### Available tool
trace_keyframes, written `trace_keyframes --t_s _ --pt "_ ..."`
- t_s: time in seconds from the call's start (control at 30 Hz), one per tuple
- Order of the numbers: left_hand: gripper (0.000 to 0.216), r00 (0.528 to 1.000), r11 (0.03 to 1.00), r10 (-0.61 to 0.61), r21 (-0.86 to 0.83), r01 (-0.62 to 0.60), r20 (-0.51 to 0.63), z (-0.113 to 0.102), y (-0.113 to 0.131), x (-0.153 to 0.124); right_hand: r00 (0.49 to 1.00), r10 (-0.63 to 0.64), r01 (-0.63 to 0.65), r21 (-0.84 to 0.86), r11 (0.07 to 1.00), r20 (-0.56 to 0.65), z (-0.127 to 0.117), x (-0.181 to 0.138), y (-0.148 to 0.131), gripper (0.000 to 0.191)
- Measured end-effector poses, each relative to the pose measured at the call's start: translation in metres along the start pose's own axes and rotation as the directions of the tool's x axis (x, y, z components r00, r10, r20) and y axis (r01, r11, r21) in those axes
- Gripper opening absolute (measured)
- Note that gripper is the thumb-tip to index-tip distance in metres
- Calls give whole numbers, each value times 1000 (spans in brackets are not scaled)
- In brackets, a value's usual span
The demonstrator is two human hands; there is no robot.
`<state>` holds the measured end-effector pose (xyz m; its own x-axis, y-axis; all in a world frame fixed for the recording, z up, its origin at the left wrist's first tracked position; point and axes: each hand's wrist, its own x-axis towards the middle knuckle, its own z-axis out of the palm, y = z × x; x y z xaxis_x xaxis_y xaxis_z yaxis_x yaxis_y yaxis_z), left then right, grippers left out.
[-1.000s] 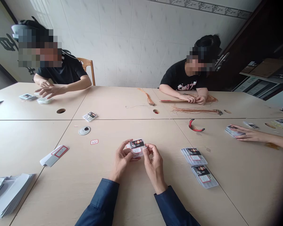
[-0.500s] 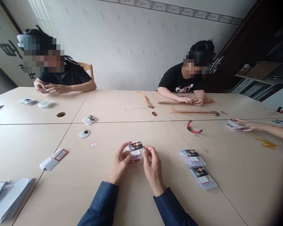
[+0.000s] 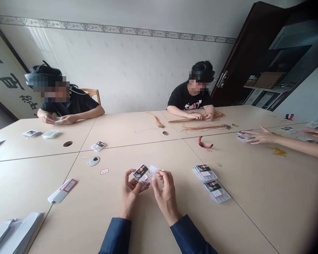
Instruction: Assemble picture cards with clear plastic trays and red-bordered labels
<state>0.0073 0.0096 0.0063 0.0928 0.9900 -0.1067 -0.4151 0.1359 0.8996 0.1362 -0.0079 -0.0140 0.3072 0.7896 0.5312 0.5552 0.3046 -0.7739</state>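
Note:
My left hand (image 3: 129, 197) pinches a small clear plastic case (image 3: 141, 173) with a black printed card and a red-edged label inside or on it. The case is tilted above the table in front of me. Between the thumb and fingers of my right hand (image 3: 166, 194) is a thin white slip (image 3: 154, 168), close beside the case's right edge; its lower part looks see-through or is covered by the fingers. To the right lie two stacks of similar cases, a farther stack (image 3: 205, 173) and a nearer stack (image 3: 217, 192).
Red-edged paper strips (image 3: 63, 190) and a white paper pile (image 3: 21, 233) lie left. Nearby are a small label (image 3: 104, 171), a grommet cover (image 3: 93, 161) and a single case (image 3: 98, 145). Red-handled pliers (image 3: 205, 144) lie ahead. Co-workers' hands (image 3: 262, 135) handle cases at right.
The view has tilted up and turned right. The case has tipped in my left hand, and my right hand has come off it with a white slip now showing in its fingers.

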Motion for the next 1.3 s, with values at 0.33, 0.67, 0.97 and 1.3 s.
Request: trace_keyframes --t_s 0.33,0.67,0.97,1.3 --pt "56 992 992 122 38 -123 23 8 -9 -24 991 -108 107 26 994 81 -3 -28 -12 23" --pt "56 985 981 162 97 -167 57 10 -10 -26 997 -56 53 53 997 46 -4 -26 -12 9" --pt "57 988 984 130 110 -138 81 13 -8 -28 997 76 -76 -21 997 12 -2 -22 -7 11" --pt "55 984 970 119 194 -144 132 17 -9 -30 988 143 -149 -138 979 -57 -8 -23 -8 6"
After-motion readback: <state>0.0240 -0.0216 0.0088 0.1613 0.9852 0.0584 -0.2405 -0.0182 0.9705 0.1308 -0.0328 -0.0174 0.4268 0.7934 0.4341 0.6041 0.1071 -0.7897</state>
